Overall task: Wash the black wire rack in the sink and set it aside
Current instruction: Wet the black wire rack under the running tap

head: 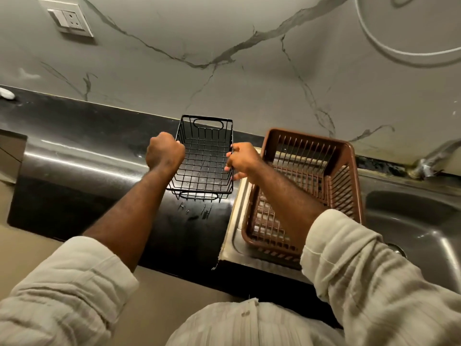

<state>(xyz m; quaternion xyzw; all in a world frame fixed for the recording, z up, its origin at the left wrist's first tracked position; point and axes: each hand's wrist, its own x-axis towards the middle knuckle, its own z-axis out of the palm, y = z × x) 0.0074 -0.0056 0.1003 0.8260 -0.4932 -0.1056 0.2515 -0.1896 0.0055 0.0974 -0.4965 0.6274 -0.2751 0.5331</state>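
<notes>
The black wire rack (205, 156) is a small open basket with a handle slot at each end, upright on the black countertop (82, 156) close to the wall. My left hand (164, 152) is closed on its left rim. My right hand (240, 159) pinches its right rim with the lower fingers spread. The steel sink (409, 221) lies at the right, away from the rack.
A brown plastic dish basket (349, 176) sits on the steel drainboard right of the rack, touching my right forearm. Water drops mark the counter in front of the rack. A tap (430, 163) juts from the wall at far right. A wall socket (68, 20) is upper left.
</notes>
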